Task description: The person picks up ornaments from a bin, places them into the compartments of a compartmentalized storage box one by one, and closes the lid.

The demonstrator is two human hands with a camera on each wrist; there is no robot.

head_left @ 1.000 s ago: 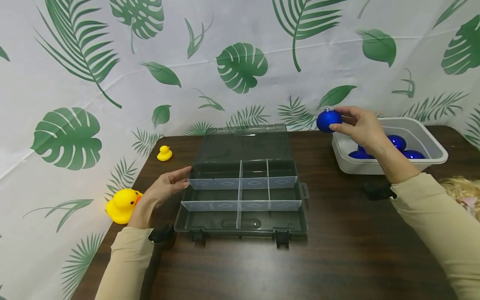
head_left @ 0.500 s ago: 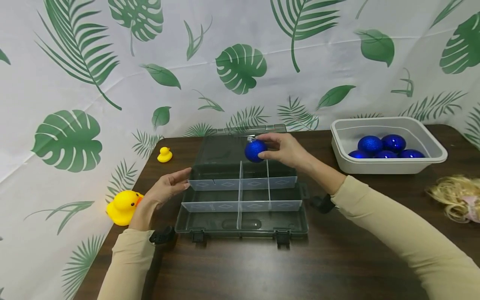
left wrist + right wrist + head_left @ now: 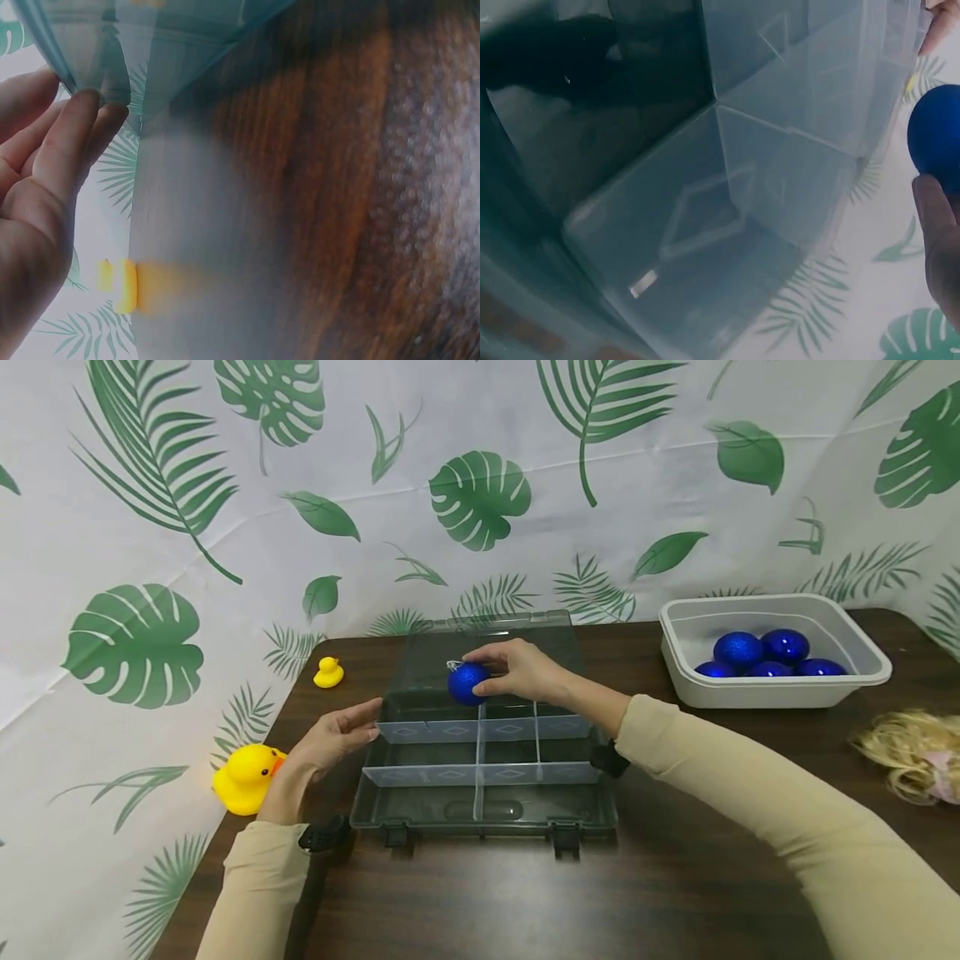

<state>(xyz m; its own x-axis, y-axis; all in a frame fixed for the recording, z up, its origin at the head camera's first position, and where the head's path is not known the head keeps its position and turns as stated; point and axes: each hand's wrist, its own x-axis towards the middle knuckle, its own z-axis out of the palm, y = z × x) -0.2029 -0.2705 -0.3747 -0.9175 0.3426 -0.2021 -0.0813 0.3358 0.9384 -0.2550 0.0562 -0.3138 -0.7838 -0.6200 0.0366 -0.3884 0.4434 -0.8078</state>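
A transparent dark organizer box (image 3: 491,811) lies with its lid laid back on the table, pale dividers splitting it into several compartments. Between thumb and fingers, my right hand (image 3: 517,673) pinches a glittery blue Christmas ball (image 3: 467,684) with a silver cap. The ball is above the back left compartment. In the right wrist view, part of the blue ball (image 3: 939,139) and the thumb show at the right edge, beyond the dividers (image 3: 705,210). My left hand (image 3: 336,737) rests its extended fingertips against the box's left side; the left wrist view shows these fingers (image 3: 71,135) at the box wall.
A white plastic tub (image 3: 772,693) at the back right holds several blue balls (image 3: 739,650). Blond doll hair (image 3: 896,756) lies at the right. A large rubber duck (image 3: 246,778) and a small one (image 3: 328,672) stand left of the box. A leaf-print cloth (image 3: 480,568) hangs behind.
My right hand has carried the blue ball from beside the tub leftward and down over the box's back left compartment. The left hand has stayed at the box's side.
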